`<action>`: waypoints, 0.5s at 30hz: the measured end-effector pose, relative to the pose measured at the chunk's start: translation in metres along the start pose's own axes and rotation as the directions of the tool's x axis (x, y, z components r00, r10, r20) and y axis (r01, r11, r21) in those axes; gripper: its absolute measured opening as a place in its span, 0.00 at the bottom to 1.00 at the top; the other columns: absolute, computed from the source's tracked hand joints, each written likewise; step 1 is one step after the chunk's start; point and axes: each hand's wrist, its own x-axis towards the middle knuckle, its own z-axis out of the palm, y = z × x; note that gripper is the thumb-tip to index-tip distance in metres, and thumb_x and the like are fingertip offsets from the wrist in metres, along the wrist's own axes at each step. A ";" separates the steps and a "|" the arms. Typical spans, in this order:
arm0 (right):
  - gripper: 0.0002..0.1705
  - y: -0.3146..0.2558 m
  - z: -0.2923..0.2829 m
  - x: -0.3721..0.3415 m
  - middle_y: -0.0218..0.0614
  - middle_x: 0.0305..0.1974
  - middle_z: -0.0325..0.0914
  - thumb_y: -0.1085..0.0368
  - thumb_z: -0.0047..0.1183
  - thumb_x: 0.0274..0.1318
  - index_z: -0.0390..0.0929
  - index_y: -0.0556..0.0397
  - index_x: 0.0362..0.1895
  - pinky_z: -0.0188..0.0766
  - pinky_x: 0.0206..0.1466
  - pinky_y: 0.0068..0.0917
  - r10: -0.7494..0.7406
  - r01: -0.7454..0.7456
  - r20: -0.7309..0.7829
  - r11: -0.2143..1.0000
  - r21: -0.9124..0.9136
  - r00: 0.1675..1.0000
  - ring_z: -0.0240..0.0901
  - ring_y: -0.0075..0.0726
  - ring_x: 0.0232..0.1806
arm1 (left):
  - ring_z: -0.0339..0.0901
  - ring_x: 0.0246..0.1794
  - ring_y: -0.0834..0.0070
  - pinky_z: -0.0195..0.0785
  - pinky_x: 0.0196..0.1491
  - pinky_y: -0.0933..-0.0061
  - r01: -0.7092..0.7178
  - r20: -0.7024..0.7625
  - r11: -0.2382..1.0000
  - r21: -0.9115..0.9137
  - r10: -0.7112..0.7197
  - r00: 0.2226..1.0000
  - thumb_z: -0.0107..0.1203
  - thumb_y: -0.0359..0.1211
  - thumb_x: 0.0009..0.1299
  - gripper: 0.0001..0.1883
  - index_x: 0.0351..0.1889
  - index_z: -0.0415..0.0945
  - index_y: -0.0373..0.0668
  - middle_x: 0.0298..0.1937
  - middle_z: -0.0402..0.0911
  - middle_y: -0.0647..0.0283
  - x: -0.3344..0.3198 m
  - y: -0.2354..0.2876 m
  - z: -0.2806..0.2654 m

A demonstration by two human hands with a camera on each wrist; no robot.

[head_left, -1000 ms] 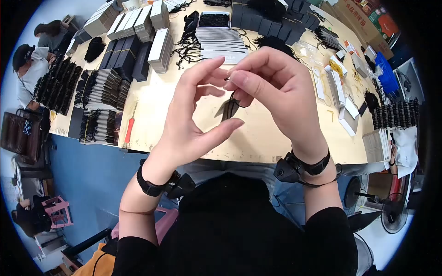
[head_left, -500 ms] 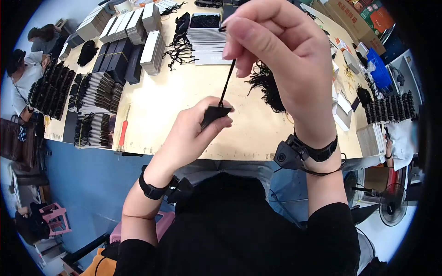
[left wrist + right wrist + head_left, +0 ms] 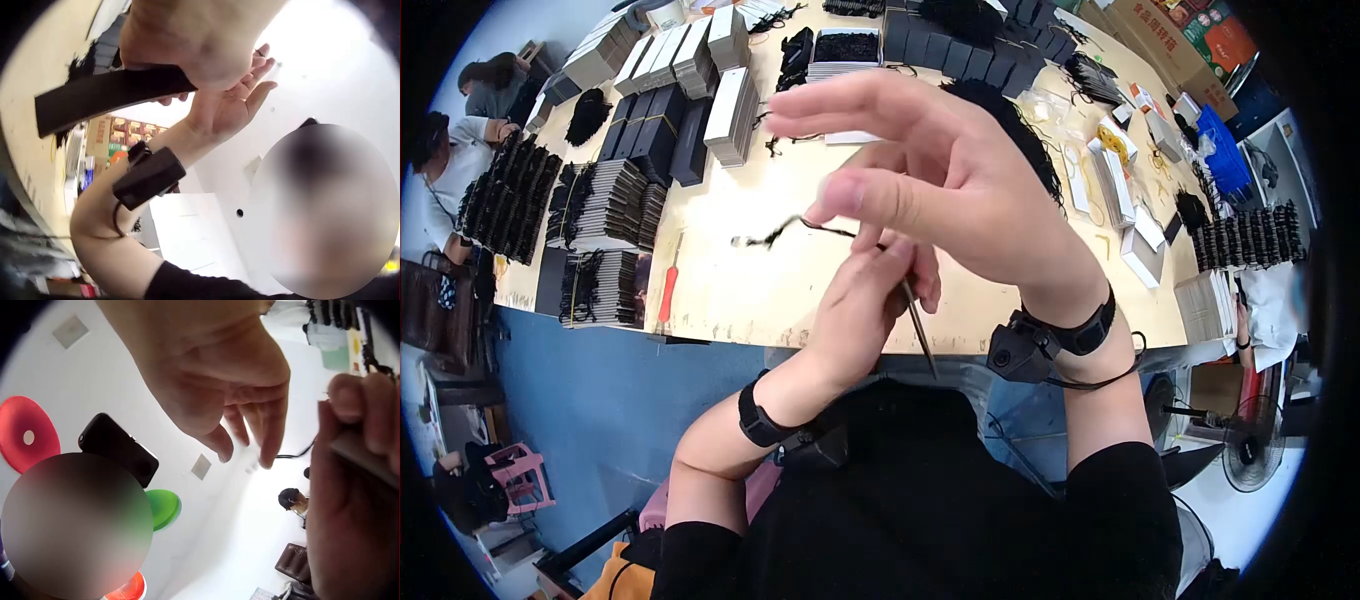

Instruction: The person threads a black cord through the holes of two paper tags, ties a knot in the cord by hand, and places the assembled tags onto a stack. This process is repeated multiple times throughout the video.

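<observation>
My left hand [image 3: 862, 310] grips a long, flat black tag [image 3: 112, 94] near one end. In the left wrist view most of the tag's length sticks out past the hand; the head view shows it nearly edge-on, slanting toward my body. A thin black cord [image 3: 775, 235] trails leftward above the table from between the hands. Just over the left hand, my right hand [image 3: 965, 190] has its fingers stretched out and spread from the thumb. Its thumb tip overlaps the cord in the head view. In the right wrist view the cord [image 3: 299, 455] runs close to the right fingertips.
Stacks of white-edged cards [image 3: 605, 200] and black boxes [image 3: 650, 130] stand at the left of the table [image 3: 730, 290]. A red-handled tool [image 3: 668, 290] lies near the front edge. Black cord bundles [image 3: 1010, 130] lie behind the right hand; white boxes [image 3: 1145, 250] sit at the right.
The right hand has come down from its raised position, and its fingers have spread. The cord, earlier taut between the hands, now trails left. The left hand has turned the tag toward my body.
</observation>
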 end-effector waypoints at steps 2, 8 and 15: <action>0.24 0.031 -0.011 -0.013 0.42 0.48 0.70 0.58 0.51 0.55 0.66 0.58 0.51 0.72 0.36 0.21 0.104 -0.117 -0.163 0.991 -0.072 0.981 0.73 0.27 0.39 | 0.56 0.28 0.75 0.53 0.35 0.76 -0.058 -0.040 0.974 -0.220 0.051 0.998 0.35 0.38 0.70 0.12 0.26 0.56 0.44 0.26 0.58 0.67 0.006 0.002 -0.008; 0.18 0.075 -0.014 -0.053 0.32 0.34 0.75 0.60 0.50 0.56 0.68 0.56 0.47 0.68 0.37 0.19 0.688 -0.743 0.309 0.518 0.424 0.656 0.71 0.20 0.32 | 0.62 0.38 0.73 0.57 0.50 0.70 -0.179 -0.101 0.919 -0.352 0.153 0.983 0.36 0.35 0.70 0.10 0.28 0.59 0.43 0.32 0.62 0.65 0.040 0.016 -0.043; 0.08 0.102 -0.073 -0.020 0.25 0.24 0.74 0.65 0.57 0.49 0.76 0.57 0.29 0.63 0.30 0.14 0.498 -0.503 -0.071 0.851 -0.149 0.864 0.66 0.14 0.26 | 0.69 0.51 0.65 0.57 0.60 0.66 -0.259 -0.162 0.965 0.048 0.263 0.951 0.32 0.38 0.73 0.16 0.31 0.67 0.41 0.43 0.75 0.55 0.095 0.063 -0.101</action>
